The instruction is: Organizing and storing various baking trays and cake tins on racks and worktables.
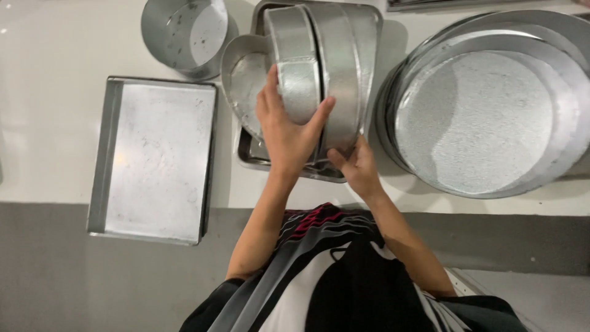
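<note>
My left hand (284,132) grips the near end of an oval metal baking pan (296,61) that stands on its edge inside a rectangular metal tray (366,24). My right hand (354,166) holds the lower rim of a larger oval pan (339,74) standing on edge just right of the first. A heart-shaped pan (243,77) leans against the tray's left side, beside my left hand.
A flat rectangular baking sheet (153,160) lies at the left, overhanging the white counter's front edge. A round deep tin (184,34) stands at the back left. A stack of large round pans (491,104) fills the right. Grey floor runs below the counter edge.
</note>
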